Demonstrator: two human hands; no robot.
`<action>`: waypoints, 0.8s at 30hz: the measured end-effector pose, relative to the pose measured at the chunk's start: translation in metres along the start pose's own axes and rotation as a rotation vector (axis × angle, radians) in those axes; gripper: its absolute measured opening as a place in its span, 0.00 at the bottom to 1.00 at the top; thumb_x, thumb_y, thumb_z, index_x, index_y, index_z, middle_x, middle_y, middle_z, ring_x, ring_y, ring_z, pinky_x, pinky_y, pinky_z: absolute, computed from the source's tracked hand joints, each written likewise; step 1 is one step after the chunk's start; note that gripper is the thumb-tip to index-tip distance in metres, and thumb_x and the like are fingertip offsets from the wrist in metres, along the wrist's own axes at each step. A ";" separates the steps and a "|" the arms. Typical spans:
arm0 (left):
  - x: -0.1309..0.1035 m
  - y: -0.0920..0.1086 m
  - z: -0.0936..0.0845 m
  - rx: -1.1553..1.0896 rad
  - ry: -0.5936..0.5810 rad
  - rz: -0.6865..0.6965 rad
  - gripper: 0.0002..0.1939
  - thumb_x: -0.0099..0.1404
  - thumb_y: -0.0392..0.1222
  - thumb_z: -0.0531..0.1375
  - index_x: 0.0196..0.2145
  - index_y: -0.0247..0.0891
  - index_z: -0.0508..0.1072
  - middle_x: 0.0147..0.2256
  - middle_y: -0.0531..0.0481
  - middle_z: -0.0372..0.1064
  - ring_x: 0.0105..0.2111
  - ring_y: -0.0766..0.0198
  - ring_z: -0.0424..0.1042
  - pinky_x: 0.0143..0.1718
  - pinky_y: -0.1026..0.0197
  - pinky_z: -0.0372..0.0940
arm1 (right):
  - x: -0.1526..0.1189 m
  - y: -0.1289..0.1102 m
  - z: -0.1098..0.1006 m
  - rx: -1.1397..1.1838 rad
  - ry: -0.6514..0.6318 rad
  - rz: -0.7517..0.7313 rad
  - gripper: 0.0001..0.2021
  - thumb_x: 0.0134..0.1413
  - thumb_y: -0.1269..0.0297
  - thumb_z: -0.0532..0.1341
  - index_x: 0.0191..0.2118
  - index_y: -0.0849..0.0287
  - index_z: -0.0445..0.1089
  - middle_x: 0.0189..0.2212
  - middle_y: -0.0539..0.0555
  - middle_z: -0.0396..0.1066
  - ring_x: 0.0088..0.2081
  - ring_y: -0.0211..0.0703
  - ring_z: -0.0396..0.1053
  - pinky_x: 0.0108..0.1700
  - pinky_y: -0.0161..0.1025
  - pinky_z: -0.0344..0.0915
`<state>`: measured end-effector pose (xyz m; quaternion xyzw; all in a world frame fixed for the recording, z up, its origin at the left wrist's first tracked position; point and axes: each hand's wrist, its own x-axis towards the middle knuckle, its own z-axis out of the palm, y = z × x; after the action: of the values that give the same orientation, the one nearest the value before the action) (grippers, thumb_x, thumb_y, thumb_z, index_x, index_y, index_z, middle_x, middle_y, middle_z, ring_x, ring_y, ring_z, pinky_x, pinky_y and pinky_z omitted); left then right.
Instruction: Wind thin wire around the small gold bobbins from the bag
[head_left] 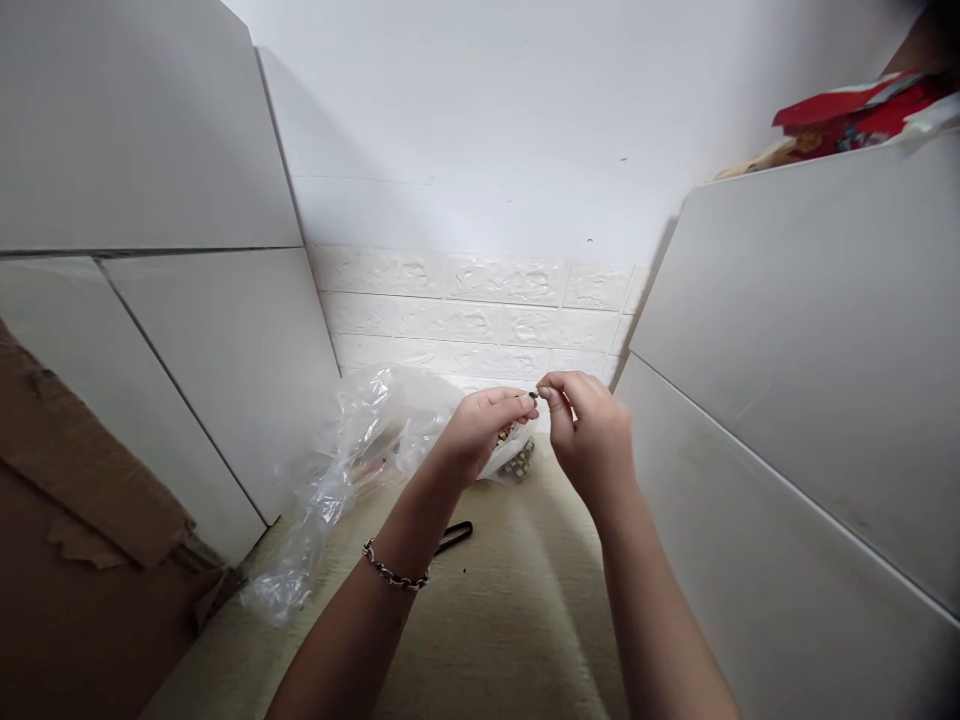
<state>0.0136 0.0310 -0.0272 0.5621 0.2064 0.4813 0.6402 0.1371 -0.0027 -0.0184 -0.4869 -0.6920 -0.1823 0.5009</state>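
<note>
My left hand point(480, 425) pinches a small dark piece point(533, 396) between thumb and fingertips; the piece is too small to make out. Close against it, my right hand point(589, 420) is closed in a pinch, its fingertips just right of the piece. Whatever those fingertips hold, if anything, is too small to tell. Below and behind my left hand, a clear plastic bag point(517, 462) contains many small yellowish and dark pieces. A black looped tool handle point(455, 537) lies on the pale surface, partly hidden by my left forearm, which wears a chain bracelet point(391, 570).
Crumpled clear plastic point(322, 500) spreads along the left. Pale panels rise at left point(202, 360) and right point(787, 330), with a white brick-patterned wall point(480, 310) behind. Torn brown cardboard point(90, 450) stands at far left. A red package point(855, 115) rests atop the right panel.
</note>
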 end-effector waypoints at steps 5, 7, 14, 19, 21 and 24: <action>0.000 -0.007 0.005 -0.312 -0.032 -0.180 0.07 0.53 0.42 0.59 0.27 0.34 0.69 0.26 0.53 0.65 0.27 0.72 0.63 0.33 0.67 0.57 | -0.001 -0.001 0.000 -0.041 0.041 0.012 0.07 0.53 0.69 0.51 0.30 0.57 0.65 0.27 0.51 0.69 0.31 0.39 0.63 0.32 0.35 0.58; -0.001 -0.008 0.005 -0.402 -0.039 -0.243 0.07 0.53 0.41 0.59 0.28 0.34 0.69 0.26 0.54 0.64 0.27 0.73 0.64 0.32 0.67 0.58 | -0.001 -0.002 0.000 -0.057 0.045 0.009 0.07 0.53 0.70 0.51 0.30 0.57 0.65 0.26 0.50 0.69 0.31 0.39 0.63 0.32 0.35 0.57; -0.001 -0.007 0.009 -0.435 0.016 -0.257 0.08 0.53 0.43 0.59 0.25 0.34 0.67 0.24 0.55 0.63 0.26 0.72 0.63 0.31 0.66 0.57 | -0.001 -0.003 0.000 -0.094 0.032 -0.017 0.07 0.50 0.73 0.52 0.29 0.57 0.65 0.26 0.50 0.69 0.31 0.39 0.62 0.33 0.35 0.57; -0.003 -0.005 0.013 -0.430 0.075 -0.247 0.08 0.52 0.42 0.59 0.25 0.35 0.67 0.24 0.55 0.63 0.25 0.73 0.63 0.29 0.67 0.57 | -0.002 -0.005 0.002 -0.113 0.014 -0.040 0.07 0.50 0.73 0.52 0.30 0.57 0.65 0.26 0.50 0.69 0.31 0.39 0.62 0.33 0.35 0.57; -0.003 -0.005 0.014 -0.431 0.090 -0.236 0.07 0.52 0.42 0.59 0.25 0.35 0.67 0.24 0.55 0.63 0.25 0.73 0.62 0.29 0.67 0.56 | -0.002 -0.006 0.004 -0.109 0.017 -0.048 0.07 0.50 0.73 0.52 0.29 0.57 0.65 0.25 0.50 0.68 0.30 0.39 0.62 0.32 0.35 0.57; -0.003 -0.005 0.014 -0.432 0.105 -0.209 0.07 0.51 0.42 0.59 0.25 0.35 0.67 0.24 0.55 0.63 0.25 0.73 0.62 0.29 0.67 0.56 | -0.002 -0.006 0.006 -0.071 0.044 -0.057 0.07 0.50 0.74 0.51 0.28 0.58 0.64 0.25 0.50 0.67 0.29 0.38 0.62 0.31 0.34 0.57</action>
<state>0.0253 0.0215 -0.0290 0.3618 0.1888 0.4738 0.7804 0.1294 -0.0022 -0.0212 -0.4804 -0.6873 -0.2316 0.4932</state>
